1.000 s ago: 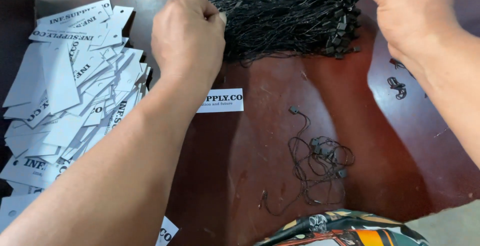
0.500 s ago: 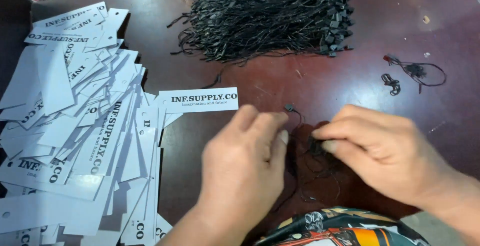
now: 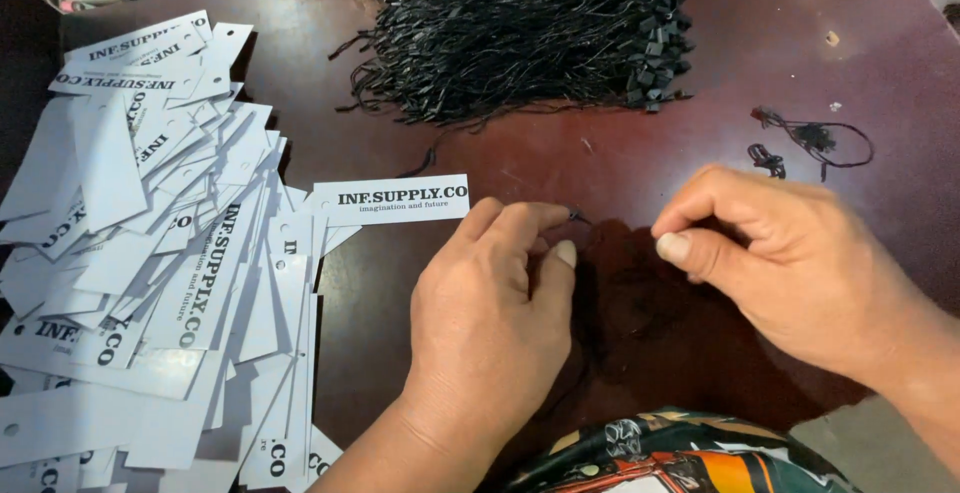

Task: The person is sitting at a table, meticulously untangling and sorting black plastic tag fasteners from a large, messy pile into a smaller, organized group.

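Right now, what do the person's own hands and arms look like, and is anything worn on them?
Both are bare. The left hand and the right hand wear no gloves, and no rings, watch or bracelet show. The forearms are uncovered as far as the picture reaches, with no sleeve in sight. The nails that show are short and unpainted. At the bottom edge lies a patterned garment in dark green, orange, black and white.

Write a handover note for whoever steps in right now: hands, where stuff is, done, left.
Left hand: fingers pinch the end of a thin black string over the table.
Right hand: fingers pinched together beside it; whether they grip the string is unclear.
One white tag lies alone just left of the hands, no string on it.
Pile of white tags at left, none visibly strung.
Heap of black strings at top centre.
Two stray strings at right.
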